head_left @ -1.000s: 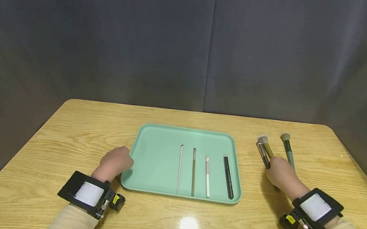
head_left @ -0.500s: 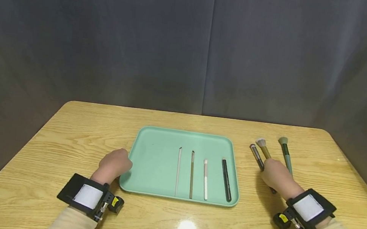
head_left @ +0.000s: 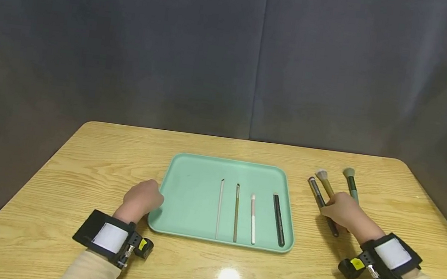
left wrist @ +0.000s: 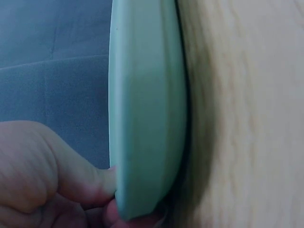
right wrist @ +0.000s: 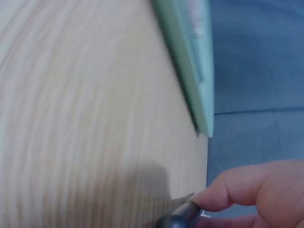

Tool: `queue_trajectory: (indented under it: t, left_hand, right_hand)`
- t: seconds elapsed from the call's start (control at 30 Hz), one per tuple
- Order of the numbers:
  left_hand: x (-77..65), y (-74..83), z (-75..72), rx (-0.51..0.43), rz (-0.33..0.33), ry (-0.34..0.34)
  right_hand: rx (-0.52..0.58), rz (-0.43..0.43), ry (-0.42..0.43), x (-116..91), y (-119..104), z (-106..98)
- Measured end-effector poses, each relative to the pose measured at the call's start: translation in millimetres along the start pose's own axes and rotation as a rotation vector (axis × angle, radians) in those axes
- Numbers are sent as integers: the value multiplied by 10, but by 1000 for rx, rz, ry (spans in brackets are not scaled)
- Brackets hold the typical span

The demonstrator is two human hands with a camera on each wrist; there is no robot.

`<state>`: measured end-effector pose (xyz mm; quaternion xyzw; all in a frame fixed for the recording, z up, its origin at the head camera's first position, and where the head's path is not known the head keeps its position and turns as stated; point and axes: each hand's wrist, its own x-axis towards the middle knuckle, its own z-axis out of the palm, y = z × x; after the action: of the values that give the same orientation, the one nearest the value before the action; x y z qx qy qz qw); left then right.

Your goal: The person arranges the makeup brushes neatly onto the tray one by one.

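Observation:
My left hand [head_left: 143, 198] grips the left edge of a mint-green tray [head_left: 182, 199], thumb [left wrist: 95, 185] on the rim in the left wrist view. On the tray lie a thin pale brush [head_left: 219, 213], a thin brown brush [head_left: 236, 215], a pink-and-white brush [head_left: 253, 220] and a black brush [head_left: 278, 220], side by side. To the right of the tray, my right hand [head_left: 344, 210] pinches a dark makeup brush [head_left: 317, 193] by its handle; in the right wrist view the handle end [right wrist: 178, 219] shows between thumb and finger.
A tan-handled brush [head_left: 327, 185] lies partly under my right hand. Just beyond it rests a green brush [head_left: 351, 183], its lower handle hidden by the hand. Everything is on a wooden table [head_left: 122, 145] with a dark curtain [head_left: 174, 59] behind.
The dark brush swung apart from the tan-handled one, then shifted slightly with my right hand. The left hand keeps its grip on the tray. The head view shifted a little.

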<state>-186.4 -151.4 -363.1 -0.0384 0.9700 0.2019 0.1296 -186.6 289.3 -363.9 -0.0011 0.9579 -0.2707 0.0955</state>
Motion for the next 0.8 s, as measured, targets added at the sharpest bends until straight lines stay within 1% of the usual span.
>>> queue_trajectory:
  t: [0.17,0.37,0.47,0.57,0.8]
  left_hand:
    - [3,1,0,-6,-10,-13]
    - [-13,-4,-12,-23,-15,-22]
    - [-18,-5,-15,-33,-9,-23]
    - [-17,-6,-16,-37,-7,-27]
    - [-2,-5,-15,-38,-10,-43]
  right_hand:
    - [177,51,-32,-28,32,-75]
    - [412,78,-91,-80,-21,-160]
    - [533,72,-121,-93,-29,-193]
    - [629,45,-144,-93,-18,-198]
    - [764,-5,-140,-80,7,-154]
